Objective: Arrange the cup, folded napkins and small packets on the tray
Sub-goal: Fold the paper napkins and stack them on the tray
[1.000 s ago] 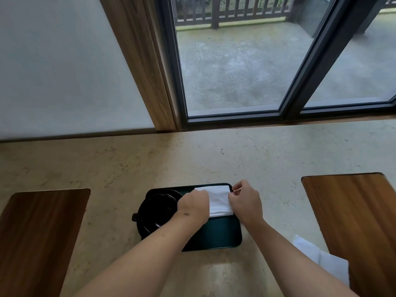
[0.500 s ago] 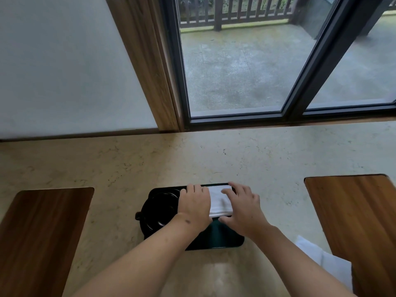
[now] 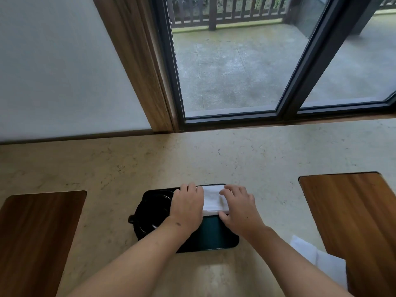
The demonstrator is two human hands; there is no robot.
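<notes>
Nearest, low at the right, a loose white napkin sheet point(image 3: 317, 256) lying flat on the beige stone floor point(image 3: 257, 159), its right side tucked under the brown wooden board point(image 3: 353, 215). A matching wooden board point(image 3: 36, 236) at the left edge. Between them a dark rectangular tray point(image 3: 216, 239) with rounded corners, long axis left to right, glossy and smooth. On the tray's left end a black round cup point(image 3: 150, 213), small handle pointing left. On the tray's far right corner a folded white napkin point(image 3: 212, 200), soft and rectangular, lying flat. Left hand point(image 3: 186, 207) palm down, fingers together, pressing the napkin's left edge and overlapping the cup. Right hand point(image 3: 239, 209) spread flat, fingers slightly apart, on the napkin's right side. Beyond, a grey wall point(image 3: 53, 71), a wooden post point(image 3: 137, 67) and dark-framed glass doors point(image 3: 235, 67).
</notes>
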